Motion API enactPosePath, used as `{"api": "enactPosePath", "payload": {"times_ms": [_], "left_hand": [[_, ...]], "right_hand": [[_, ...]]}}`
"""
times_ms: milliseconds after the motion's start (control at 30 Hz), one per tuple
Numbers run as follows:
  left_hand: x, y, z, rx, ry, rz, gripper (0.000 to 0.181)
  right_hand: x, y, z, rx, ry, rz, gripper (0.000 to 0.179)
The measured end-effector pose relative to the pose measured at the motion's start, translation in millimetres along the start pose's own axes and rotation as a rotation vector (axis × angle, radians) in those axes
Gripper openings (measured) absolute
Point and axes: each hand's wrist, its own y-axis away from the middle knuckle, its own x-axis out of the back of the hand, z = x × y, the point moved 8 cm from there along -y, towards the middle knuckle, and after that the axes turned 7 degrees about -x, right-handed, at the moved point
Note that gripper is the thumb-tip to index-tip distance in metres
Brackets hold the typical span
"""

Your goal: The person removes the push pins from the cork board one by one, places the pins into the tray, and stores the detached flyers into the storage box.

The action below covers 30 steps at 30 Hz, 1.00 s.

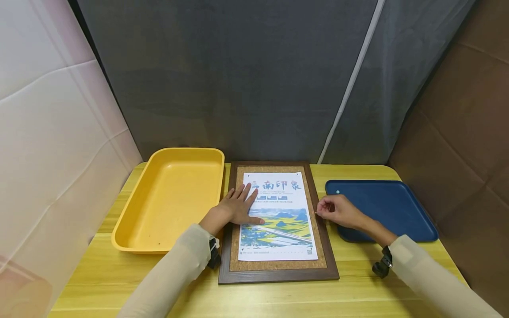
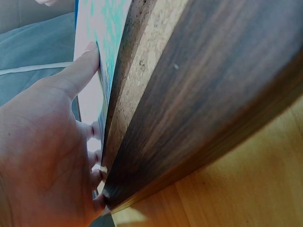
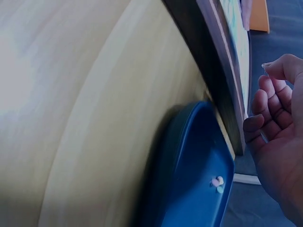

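Observation:
A printed poster (image 1: 278, 247) with blue lettering and a yellow-and-blue landscape lies on a cork board (image 1: 286, 265) in a dark brown wooden frame (image 1: 278, 277). Small dark spots mark the poster's corners. My left hand (image 1: 237, 206) rests flat on the poster's left half, fingers spread and the thumb pointing right. Over the frame's right side, my right hand (image 1: 338, 212) pinches a tiny, thin pin (image 3: 265, 70) between thumb and index finger, mostly hidden by the fingertips. Its other fingers curl toward the palm.
A yellow tray (image 1: 171, 152) stands left of the frame. On the right, a dark blue tray (image 1: 397, 212) holds a few small pastel pieces (image 3: 217, 182) near its far left corner. Dark cloth (image 1: 238, 88) hangs behind the wooden table (image 1: 358, 282).

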Motion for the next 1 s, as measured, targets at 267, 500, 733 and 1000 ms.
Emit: {"api": "enactPosePath", "payload": {"times_ms": [267, 500, 733, 1000], "left_hand": [[-0.6, -0.1, 0.4, -0.005, 0.000, 0.003, 0.111], [-0.1, -0.2, 0.2, -0.004, 0.001, 0.009, 0.111], [0.0, 0.3, 0.3, -0.011, 0.001, 0.011, 0.110], [-1.3, -1.4, -0.3, -0.015, -0.005, 0.010, 0.110]], "right_hand": [[6, 4.5, 11, -0.018, 0.011, 0.005, 0.015], [13, 8.6, 17, -0.025, 0.021, 0.014, 0.015], [21, 13.7, 28, -0.073, 0.039, 0.025, 0.014], [30, 20.4, 47, -0.118, 0.055, 0.045, 0.016]]}}
